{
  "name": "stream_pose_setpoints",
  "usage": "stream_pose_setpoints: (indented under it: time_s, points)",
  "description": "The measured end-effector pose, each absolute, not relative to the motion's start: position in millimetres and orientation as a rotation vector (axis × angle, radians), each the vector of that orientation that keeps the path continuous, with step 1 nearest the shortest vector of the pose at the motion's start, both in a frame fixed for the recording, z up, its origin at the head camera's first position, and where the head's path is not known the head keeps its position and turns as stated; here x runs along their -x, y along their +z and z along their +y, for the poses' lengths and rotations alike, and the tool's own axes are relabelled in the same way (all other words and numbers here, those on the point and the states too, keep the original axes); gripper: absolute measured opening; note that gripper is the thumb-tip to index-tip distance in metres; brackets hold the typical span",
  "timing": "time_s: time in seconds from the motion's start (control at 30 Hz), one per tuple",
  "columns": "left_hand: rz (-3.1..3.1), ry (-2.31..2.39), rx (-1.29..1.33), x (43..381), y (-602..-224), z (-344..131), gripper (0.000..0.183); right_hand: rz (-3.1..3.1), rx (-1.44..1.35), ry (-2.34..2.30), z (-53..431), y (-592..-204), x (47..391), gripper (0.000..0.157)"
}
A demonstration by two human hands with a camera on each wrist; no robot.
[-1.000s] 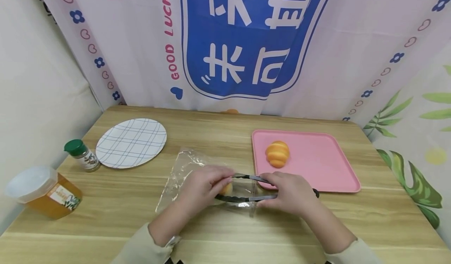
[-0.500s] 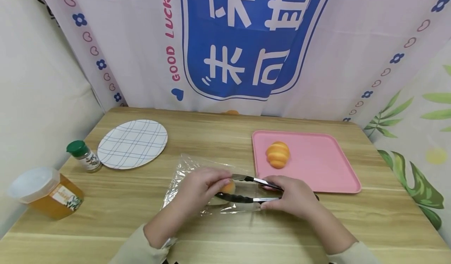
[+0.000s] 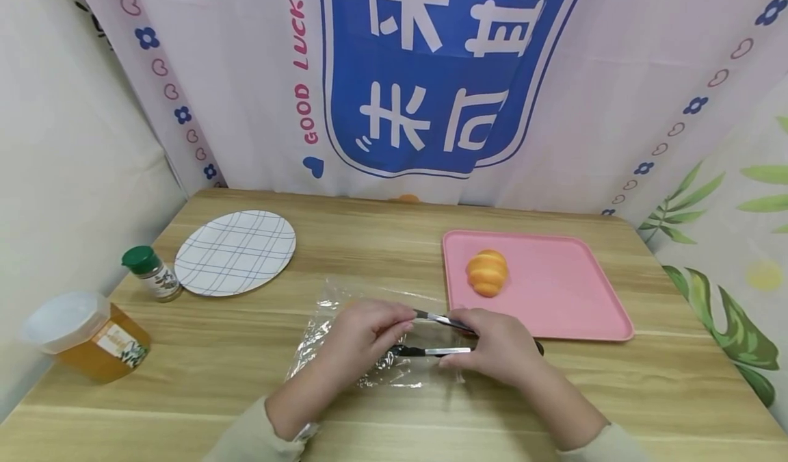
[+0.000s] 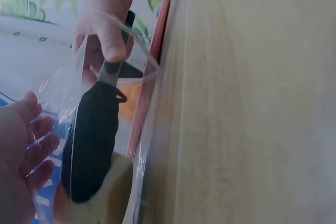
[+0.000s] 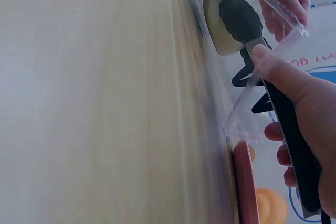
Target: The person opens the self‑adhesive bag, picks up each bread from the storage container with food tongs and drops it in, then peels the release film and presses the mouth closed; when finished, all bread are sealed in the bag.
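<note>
A clear plastic bag lies at the middle of the table, and my left hand pinches its upper edge near the mouth. With my right hand I grip a pair of tongs by the handles. Their black scalloped heads reach into the bag on either side of a piece of bread. The bread is tan with a browner top; in the head view my left hand hides it. Whether the tongs squeeze the bread I cannot tell.
A pink tray with a croissant-like bun stands at the back right. To the left are a checked plate, a green-capped shaker and a tub of amber contents. A printed cloth hangs behind the table.
My right hand and the tongs have moved left, deeper into the bag. The bread, visible between the tongs before, has gone behind my left hand in the head view.
</note>
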State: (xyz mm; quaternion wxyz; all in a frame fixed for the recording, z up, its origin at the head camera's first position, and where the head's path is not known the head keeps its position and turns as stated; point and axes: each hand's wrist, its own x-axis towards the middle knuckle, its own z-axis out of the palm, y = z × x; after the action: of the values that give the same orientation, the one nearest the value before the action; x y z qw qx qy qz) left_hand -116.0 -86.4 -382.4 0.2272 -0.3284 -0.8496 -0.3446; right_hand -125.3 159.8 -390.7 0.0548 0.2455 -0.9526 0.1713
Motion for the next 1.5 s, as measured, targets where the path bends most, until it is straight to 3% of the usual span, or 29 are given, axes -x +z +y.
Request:
stream_pose_setpoints:
  time_s: [0.6,1.0,1.5]
  points:
    - [-2.368,-0.917,0.869,111.9,-384.4,-82.1,0.016,-2.822,-0.791,0.479,136.1,-392.4,122.4,0.058]
    - [-2.355,-0.964,0.881,112.4,-386.2,-80.4,0.016,-2.768,-0.855,0.419,128.9,-391.8,121.9,0.067]
    - [-2.492,-1.214,0.725,117.0,-396.6,-85.3,0.018,-2.954,-0.837,0.36,133.7,-386.3,128.6,0.091]
